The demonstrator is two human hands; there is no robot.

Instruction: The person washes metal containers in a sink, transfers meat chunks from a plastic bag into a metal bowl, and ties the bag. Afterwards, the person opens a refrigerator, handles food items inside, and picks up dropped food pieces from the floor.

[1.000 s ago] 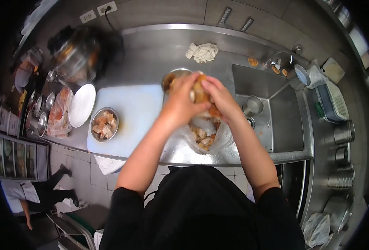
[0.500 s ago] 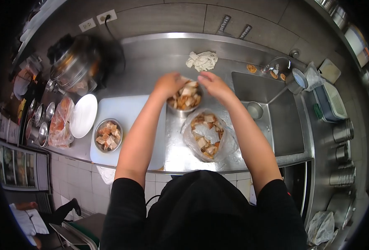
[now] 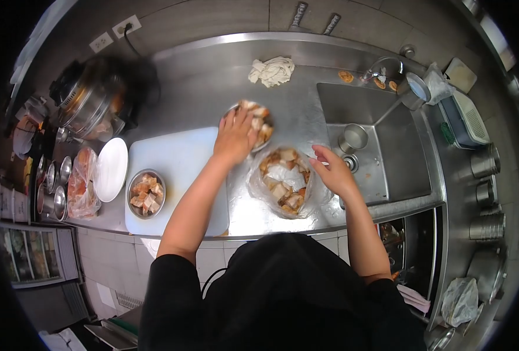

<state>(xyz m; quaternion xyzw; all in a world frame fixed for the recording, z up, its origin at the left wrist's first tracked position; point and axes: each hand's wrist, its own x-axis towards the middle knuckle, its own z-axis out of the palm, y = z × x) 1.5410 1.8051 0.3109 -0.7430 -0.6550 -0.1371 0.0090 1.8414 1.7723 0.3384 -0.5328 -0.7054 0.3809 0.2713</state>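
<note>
My left hand point(image 3: 236, 136) rests over the left side of a metal bowl heaped with browned meat chunks point(image 3: 261, 124), its fingers stretched out across the pile. Beside the right edge of a clear plastic bag point(image 3: 253, 182) hovers my right hand point(image 3: 333, 168), fingers apart and nothing visible in them. The bag stands open on the steel counter, with more meat chunks point(image 3: 280, 191) inside. A second metal bowl of chunks point(image 3: 147, 195) sits on the white cutting board point(image 3: 183, 153), left of my left forearm.
A sink point(image 3: 408, 146) with a metal cup point(image 3: 353, 138) lies to the right. A crumpled cloth point(image 3: 272, 71) is at the back. On the left are a white oval plate point(image 3: 112, 169), a bagged orange food point(image 3: 84, 184) and a round glass-bodied appliance point(image 3: 89, 105).
My right hand has left the bowl and come down and right to beside the bag. My left hand has stayed at the bowl, now spread over the chunks, which sit slightly further left in view.
</note>
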